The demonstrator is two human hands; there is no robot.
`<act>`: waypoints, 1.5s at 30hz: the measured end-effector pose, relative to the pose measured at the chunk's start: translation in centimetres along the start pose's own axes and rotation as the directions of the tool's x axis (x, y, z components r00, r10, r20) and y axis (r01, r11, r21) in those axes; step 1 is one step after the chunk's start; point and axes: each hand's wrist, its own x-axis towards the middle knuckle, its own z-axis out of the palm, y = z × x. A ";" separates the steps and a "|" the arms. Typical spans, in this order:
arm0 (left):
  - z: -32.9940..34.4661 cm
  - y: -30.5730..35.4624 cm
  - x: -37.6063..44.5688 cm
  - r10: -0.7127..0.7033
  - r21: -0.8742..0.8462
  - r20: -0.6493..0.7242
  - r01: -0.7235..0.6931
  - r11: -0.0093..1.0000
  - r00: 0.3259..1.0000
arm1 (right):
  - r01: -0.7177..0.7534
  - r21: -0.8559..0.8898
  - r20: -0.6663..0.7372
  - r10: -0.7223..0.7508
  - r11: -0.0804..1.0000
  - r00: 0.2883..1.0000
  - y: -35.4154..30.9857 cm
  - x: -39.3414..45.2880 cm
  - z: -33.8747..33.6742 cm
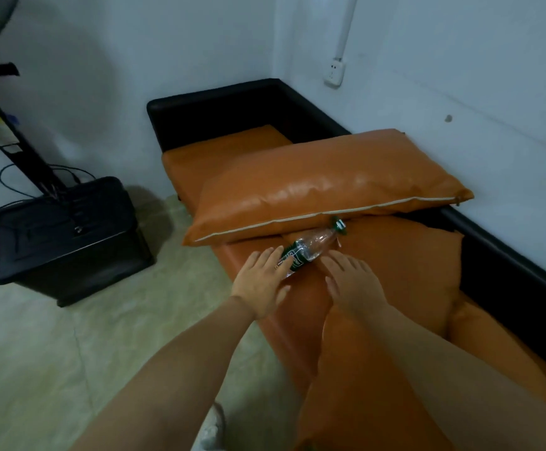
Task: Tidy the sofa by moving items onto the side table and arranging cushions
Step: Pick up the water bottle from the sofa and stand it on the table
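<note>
Both hands flat, fingers spread: left hand (263, 283) touching bottle (310, 247) base, right hand (351, 281) just beside, holding nothing. Bottle lying on sofa (395, 255) seat, cap against big cushion (323, 183). Looks empty, so probably light, crinkly, rolls easy. Grab around label, mid-body.

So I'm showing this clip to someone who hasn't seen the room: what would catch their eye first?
Probably the big orange cushion lying askew across the orange sofa seat. Just in front of it a clear plastic bottle with a green label lies on its side, with the left hand touching it and the right hand flat beside it. On the floor to the left stands a black box.
</note>
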 end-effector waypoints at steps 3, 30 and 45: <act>0.0 -3.1 0.7 0.056 0.004 -0.003 -0.056 0.998 0.998 | -0.100 0.019 -0.002 0.100 0.995 0.995 -1.7 1.4 0.8; 10.5 -1.0 22.1 0.366 -0.061 0.037 -0.364 0.929 0.930 | -0.486 0.074 0.129 0.475 0.871 0.871 9.1 13.3 10.0; 16.1 -5.2 25.4 0.436 -0.099 -0.071 -0.441 0.892 0.897 | -0.512 0.371 0.149 0.495 0.775 0.856 9.0 19.2 16.3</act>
